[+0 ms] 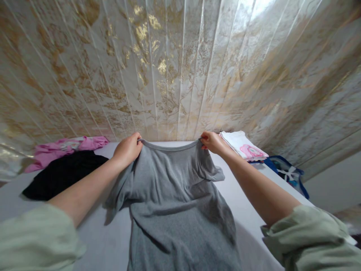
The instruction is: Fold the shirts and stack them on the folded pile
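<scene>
A grey short-sleeved T-shirt [180, 210] stretches down the middle of the view, its neckline at the far end and its lower part running out of the frame. My left hand [128, 148] pinches the shirt at the left end of the neckline. At the right end, my right hand [213, 142] is closed on the fabric in the same way. Between the two hands the collar is drawn nearly straight. Loose folds cross the shirt's body, and both sleeves hang out to the sides.
A white table [98, 241] lies underneath. To the left are a black garment [64, 175] and a pink garment [67, 146]. Folded white clothes with a pink print [244, 145] lie on the right, near a blue-edged bag [287, 173]. A gold-patterned curtain [169, 75] hangs behind.
</scene>
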Demonstrator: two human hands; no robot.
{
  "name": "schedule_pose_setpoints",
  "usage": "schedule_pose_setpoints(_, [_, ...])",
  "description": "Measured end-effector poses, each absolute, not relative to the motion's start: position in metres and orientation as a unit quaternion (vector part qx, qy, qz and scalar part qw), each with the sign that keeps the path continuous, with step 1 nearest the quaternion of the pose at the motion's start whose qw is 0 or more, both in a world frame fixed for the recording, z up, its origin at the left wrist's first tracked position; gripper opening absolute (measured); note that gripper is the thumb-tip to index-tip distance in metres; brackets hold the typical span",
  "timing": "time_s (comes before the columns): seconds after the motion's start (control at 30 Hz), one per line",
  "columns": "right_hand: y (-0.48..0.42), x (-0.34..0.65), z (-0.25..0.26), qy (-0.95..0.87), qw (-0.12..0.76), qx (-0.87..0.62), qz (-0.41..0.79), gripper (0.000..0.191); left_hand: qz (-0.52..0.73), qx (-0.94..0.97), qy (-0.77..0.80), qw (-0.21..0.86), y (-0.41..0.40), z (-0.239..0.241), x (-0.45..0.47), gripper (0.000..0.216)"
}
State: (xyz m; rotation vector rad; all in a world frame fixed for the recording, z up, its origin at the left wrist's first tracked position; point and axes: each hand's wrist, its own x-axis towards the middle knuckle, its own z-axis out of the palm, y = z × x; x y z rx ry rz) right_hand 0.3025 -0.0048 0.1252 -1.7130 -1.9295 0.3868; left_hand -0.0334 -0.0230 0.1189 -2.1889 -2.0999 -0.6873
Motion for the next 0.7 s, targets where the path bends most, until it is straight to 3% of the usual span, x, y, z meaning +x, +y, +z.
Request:
schedule_pose_setpoints(0.13, [0.018, 0.277, 0.109, -0.687, 0.201, -0.698, -0.007, 0.033, -0.17, -0.666, -0.723, 0.068, -0.004, 0.109, -0.015, 0.051])
schedule_pose_setpoints(0.33, [-0.033, 0.3, 0.023, -0.739, 0.109, -0.665, -0.006, 0.036, -0.117, -0.765, -0.633, 0.022, -0.06, 0.017, -0.029, 0.044])
schedule_pose_setpoints(0.43, [-0.047, 0.325, -0.007, -0.727, 0.087, -0.681, 0.005, 0.041, -0.093, -0.745, -0.66, 0.023, -0.061, -0.014, -0.054, 0.046])
schedule_pose_setpoints(0.57, [-0.037, 0.342, -0.015, -0.7, 0.105, -0.706, 0.006, 0.047, -0.101, -0.778, -0.62, 0.009, -0.023, -0.01, -0.082, 0.049])
schedule_pose_setpoints(0.7, [-0.036, 0.343, -0.002, -0.696, 0.173, -0.697, -0.011, 0.044, -0.151, -0.767, -0.619, 0.075, -0.014, 0.016, -0.084, 0.048])
